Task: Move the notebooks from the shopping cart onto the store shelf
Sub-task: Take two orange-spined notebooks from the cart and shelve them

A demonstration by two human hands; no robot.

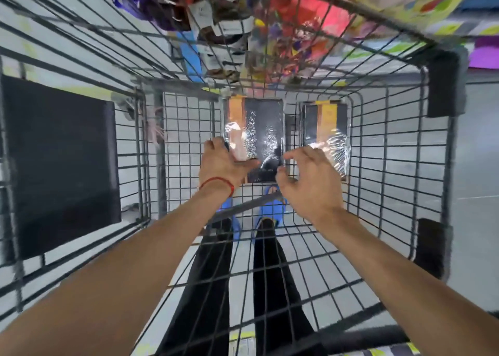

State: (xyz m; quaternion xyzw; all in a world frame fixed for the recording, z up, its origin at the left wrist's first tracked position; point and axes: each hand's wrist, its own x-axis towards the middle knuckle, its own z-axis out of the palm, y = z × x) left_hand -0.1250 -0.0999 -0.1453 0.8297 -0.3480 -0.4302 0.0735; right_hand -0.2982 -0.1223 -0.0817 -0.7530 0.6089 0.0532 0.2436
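The wire shopping cart (391,150) fills almost the whole view, and we look straight down into its deep basket. A large black panel (59,164) hangs on the cart's left wall. Under the mesh floor the person's black trousers (272,288) and blue shoes (272,210) are visible. At the far end of the basket lie 2 packs of notebooks in shiny plastic wrap, side by side with a small gap between them. The left notebook pack (263,129) is dark with an orange band along its left side; the right notebook pack (328,129) is dark with an orange band in its middle. Both bare arms reach down into the cart. The left hand (222,164), with a red thread (217,184) on its wrist, is at the near left corner of the left pack, fingers on its left edge and thumb lying over its near edge; it touches the pack, but I cannot tell if it really grips it. The right hand (305,172) is half open, fingers curled and spread, holding nothing; it hovers between the 2 packs, over the near right corner of the left one.
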